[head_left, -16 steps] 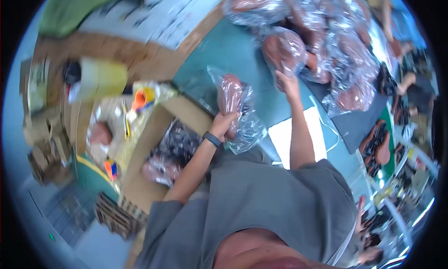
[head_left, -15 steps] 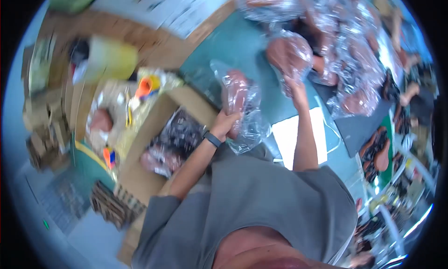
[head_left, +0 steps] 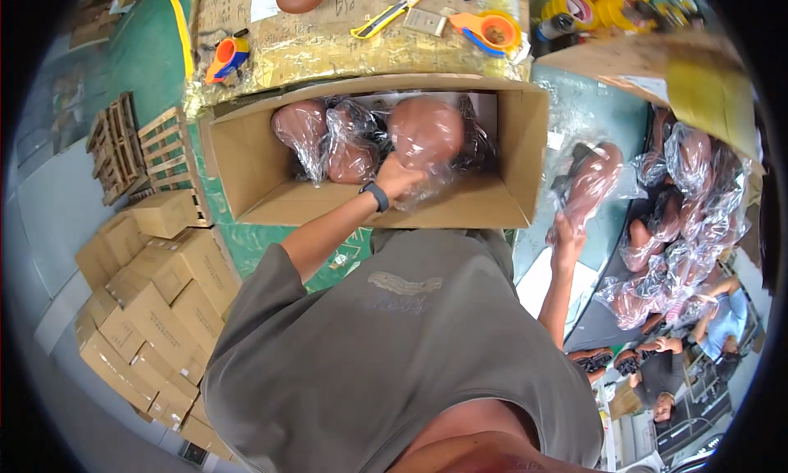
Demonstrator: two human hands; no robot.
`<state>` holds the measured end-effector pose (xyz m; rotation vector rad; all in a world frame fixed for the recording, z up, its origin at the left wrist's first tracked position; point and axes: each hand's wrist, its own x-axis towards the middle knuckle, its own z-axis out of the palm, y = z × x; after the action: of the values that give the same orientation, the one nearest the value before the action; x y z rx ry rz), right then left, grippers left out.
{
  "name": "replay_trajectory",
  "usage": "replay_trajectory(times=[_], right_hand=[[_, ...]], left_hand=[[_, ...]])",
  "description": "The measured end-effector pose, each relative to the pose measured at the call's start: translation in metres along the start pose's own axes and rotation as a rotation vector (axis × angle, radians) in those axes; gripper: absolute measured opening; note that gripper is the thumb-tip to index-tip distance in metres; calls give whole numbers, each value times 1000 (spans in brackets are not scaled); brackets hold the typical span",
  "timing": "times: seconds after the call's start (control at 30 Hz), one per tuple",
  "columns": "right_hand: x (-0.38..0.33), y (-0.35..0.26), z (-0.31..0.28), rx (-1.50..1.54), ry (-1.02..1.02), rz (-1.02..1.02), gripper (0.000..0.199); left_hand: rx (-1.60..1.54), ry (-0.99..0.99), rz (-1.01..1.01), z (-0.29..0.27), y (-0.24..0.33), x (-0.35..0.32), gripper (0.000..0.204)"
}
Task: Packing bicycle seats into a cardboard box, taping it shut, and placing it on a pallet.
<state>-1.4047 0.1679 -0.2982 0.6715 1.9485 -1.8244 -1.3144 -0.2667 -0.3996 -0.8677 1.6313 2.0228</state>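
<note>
My left hand (head_left: 400,180) grips the narrow end of a brown bicycle saddle (head_left: 427,131) in a clear plastic bag, inside the opening of a long cardboard box (head_left: 517,153). Bagged saddles (head_left: 353,159) lie in the box to its left. My right hand (head_left: 568,233) is closed on the narrow end of another bagged brown saddle (head_left: 594,182), held above the teal table (head_left: 611,104) to the right of the box. Its wide end points away from me.
A wrapped carton top (head_left: 320,42) beyond the box carries a yellow cutter (head_left: 392,12) and orange tape dispensers (head_left: 492,34). More bagged saddles (head_left: 694,219) are piled at right. Stacked cartons (head_left: 156,309) and wooden pallets (head_left: 168,149) stand at left. Other people (head_left: 722,325) are at lower right.
My view has turned left toward the box. The left hand has gone from above the table into the box with its saddle. My right hand's saddle is now apart from the pile.
</note>
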Motion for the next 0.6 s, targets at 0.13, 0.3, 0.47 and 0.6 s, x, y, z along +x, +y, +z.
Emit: replay_trajectory(times=[0.13,0.3,0.47,0.6], right_hand=[[6,-84,117,-894,-409,-526,58],[118,15,327,-1859,-914,-902,5],[256,155,375,-1847,-1130,-1270,11],[218,133,411,-1359,-731,-411,31]], left_hand=[[311,717,-176,-110,-136,100,54],[339,826,-196,-116,-165,128,90],[-194,452,238,-79,-166,152,94],[539,648,106,-116,-205,182,87]])
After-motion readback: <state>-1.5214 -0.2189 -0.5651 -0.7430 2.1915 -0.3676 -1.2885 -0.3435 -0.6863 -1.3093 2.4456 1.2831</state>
